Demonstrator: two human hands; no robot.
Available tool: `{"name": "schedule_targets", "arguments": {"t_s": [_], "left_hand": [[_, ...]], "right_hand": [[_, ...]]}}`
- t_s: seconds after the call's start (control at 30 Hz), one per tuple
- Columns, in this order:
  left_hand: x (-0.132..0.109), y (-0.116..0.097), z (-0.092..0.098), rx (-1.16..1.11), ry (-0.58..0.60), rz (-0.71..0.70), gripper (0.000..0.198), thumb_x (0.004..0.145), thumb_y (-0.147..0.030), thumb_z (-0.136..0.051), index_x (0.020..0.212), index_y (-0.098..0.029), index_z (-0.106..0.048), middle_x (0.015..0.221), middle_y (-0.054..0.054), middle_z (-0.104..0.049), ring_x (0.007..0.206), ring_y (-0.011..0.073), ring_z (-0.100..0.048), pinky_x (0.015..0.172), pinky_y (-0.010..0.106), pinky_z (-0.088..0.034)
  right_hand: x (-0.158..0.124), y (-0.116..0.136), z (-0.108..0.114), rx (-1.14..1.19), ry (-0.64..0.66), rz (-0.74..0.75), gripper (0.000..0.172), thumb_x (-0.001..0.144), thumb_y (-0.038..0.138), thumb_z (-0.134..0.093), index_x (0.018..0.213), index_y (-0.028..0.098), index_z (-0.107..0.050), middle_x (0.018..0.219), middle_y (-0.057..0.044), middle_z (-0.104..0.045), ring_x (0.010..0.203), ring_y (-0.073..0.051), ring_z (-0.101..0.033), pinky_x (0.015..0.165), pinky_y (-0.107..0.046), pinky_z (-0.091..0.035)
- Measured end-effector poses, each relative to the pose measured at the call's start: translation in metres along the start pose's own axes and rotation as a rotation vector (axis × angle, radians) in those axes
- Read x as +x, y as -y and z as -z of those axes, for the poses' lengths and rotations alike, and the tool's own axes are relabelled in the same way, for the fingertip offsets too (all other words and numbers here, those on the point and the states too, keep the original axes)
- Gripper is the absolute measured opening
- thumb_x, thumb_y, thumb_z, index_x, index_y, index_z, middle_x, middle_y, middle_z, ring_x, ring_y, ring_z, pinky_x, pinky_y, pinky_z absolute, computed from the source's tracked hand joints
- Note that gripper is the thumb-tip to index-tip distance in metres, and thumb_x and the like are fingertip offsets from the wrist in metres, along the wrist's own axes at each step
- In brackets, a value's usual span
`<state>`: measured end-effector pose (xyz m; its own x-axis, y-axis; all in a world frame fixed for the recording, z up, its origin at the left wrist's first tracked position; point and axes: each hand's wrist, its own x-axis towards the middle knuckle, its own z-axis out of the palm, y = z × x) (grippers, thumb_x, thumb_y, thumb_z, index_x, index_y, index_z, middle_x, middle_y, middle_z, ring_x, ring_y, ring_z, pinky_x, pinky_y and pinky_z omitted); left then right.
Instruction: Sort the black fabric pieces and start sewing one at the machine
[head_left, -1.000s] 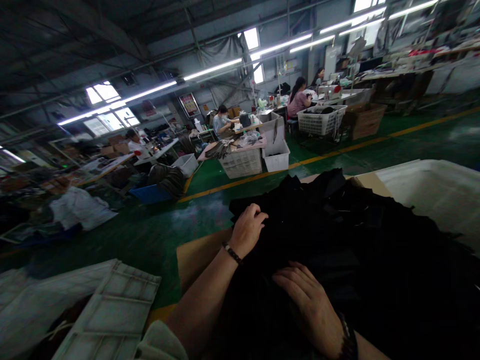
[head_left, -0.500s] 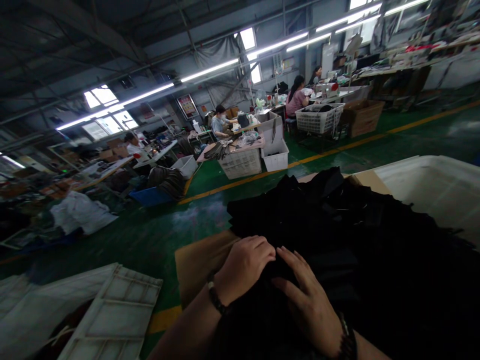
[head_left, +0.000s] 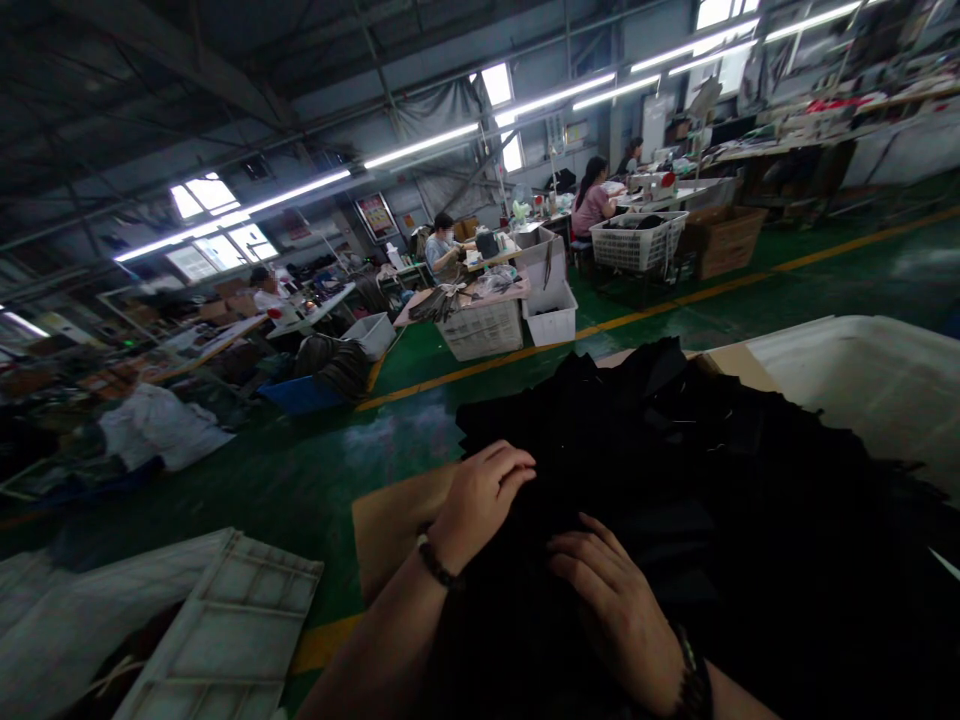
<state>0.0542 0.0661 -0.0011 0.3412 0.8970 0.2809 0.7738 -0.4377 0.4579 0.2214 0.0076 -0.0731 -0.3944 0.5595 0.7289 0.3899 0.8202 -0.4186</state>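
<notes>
A big heap of black fabric (head_left: 697,480) covers a brown cardboard-topped surface (head_left: 390,520) in front of me. My left hand (head_left: 480,500), with a bead bracelet at the wrist, rests on the heap's left edge with its fingers curled into the cloth. My right hand (head_left: 615,600), with a dark wristband, lies just right of it on the fabric, fingers bent and pressing down on the cloth. The fingertips of both hands sink partly into the dark folds.
A white bin (head_left: 870,380) stands behind the heap at right. White plastic crates (head_left: 217,640) lie at lower left. Across the green floor with yellow lines (head_left: 660,310), several people sit at sewing tables among baskets (head_left: 637,240) and boxes.
My hands came together on the cloth half a second ago and have now drawn slightly apart; the left moved up-left, the right slid back toward me.
</notes>
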Motion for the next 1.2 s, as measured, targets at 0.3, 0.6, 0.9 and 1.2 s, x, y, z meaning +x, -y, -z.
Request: {"name": "schedule_targets", "arguments": {"t_s": [0.3,0.6,0.9,1.2], "left_hand": [[0.017,0.029,-0.013,0.051,-0.1,-0.053,0.01,0.077,-0.012,-0.057,0.075,-0.018,-0.063,0.084,0.002,-0.056,0.08,0.0136,-0.054,0.074,0.026,-0.045],[0.008,0.016,-0.016,0.218,-0.125,0.038,0.008,0.082,-0.015,-0.051,0.084,-0.017,-0.058,0.084,0.002,-0.056,0.075,0.0131,-0.055,0.069,0.024,-0.044],[0.012,0.019,-0.03,0.352,0.475,0.017,0.003,0.073,-0.018,-0.062,0.071,-0.018,-0.063,0.077,0.001,-0.063,0.072,0.0157,-0.059,0.066,0.024,-0.044],[0.016,0.019,-0.033,0.164,0.709,0.053,0.018,0.083,-0.021,-0.049,0.098,-0.015,-0.059,0.091,0.007,-0.066,0.084,0.0188,-0.061,0.072,0.025,-0.044]], "right_hand": [[-0.004,0.0,0.0,-0.025,0.023,-0.059,0.054,0.067,-0.003,-0.028,0.117,0.013,-0.041,0.093,-0.007,-0.061,0.09,-0.016,-0.056,0.087,-0.04,-0.044],[0.005,0.003,0.003,-0.008,0.006,-0.015,0.038,0.074,-0.001,-0.03,0.101,0.016,-0.051,0.086,-0.005,-0.061,0.079,-0.015,-0.058,0.082,-0.04,-0.046],[0.0,0.002,0.003,0.006,0.009,-0.012,0.036,0.078,0.0,-0.029,0.102,0.015,-0.052,0.088,-0.005,-0.061,0.082,-0.015,-0.056,0.083,-0.041,-0.044],[-0.001,0.004,0.001,0.038,0.036,-0.004,0.032,0.081,0.001,-0.03,0.102,0.014,-0.052,0.088,-0.006,-0.06,0.082,-0.016,-0.056,0.083,-0.042,-0.043]]}}
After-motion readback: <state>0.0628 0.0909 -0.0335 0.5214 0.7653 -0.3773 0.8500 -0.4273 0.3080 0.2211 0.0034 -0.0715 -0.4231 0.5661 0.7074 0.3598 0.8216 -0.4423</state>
